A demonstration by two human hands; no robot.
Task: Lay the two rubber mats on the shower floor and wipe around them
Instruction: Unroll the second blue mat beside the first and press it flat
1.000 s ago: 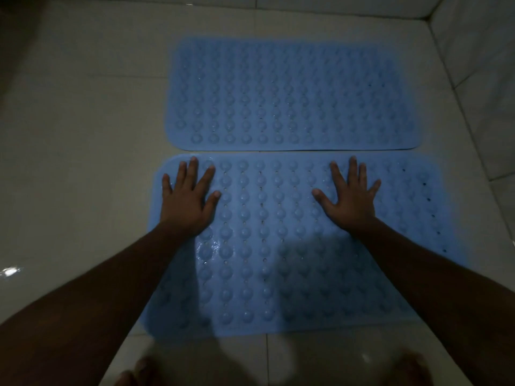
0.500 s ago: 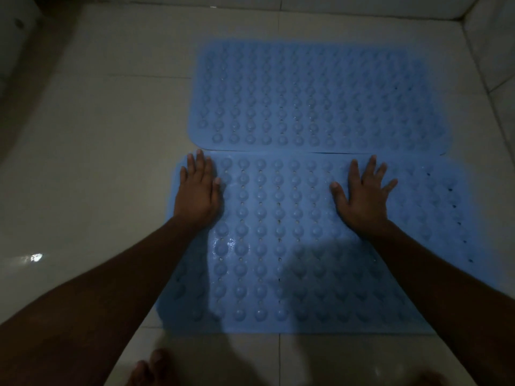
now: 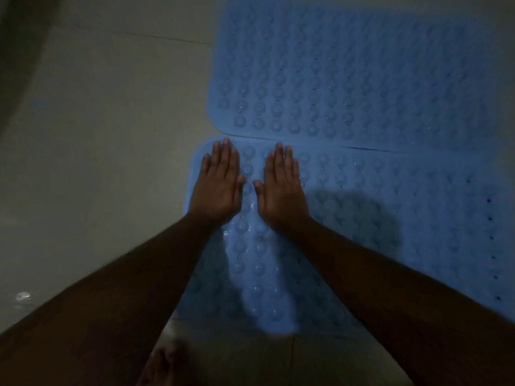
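Two blue rubber mats with rows of round bumps lie flat on the pale tiled shower floor point(image 3: 111, 135), long edges touching. The far mat point(image 3: 348, 73) fills the upper right. The near mat point(image 3: 404, 204) runs across the middle to the right edge. My left hand point(image 3: 218, 182) lies flat, fingers straight and together, on the near mat's far left corner. My right hand point(image 3: 281, 185) presses flat beside it, thumbs nearly touching. My forearms hide part of the near mat.
Bare toes point(image 3: 164, 363) show at the bottom edge on the tile in front of the near mat. A small bright wet glint point(image 3: 23, 296) sits on the floor at the lower left. A dark shadowed area point(image 3: 19, 51) fills the upper left corner.
My right hand slid left across the near mat until it lay beside my left hand. The left hand stayed at the left corner with fingers closed together. The view shifted left and closer.
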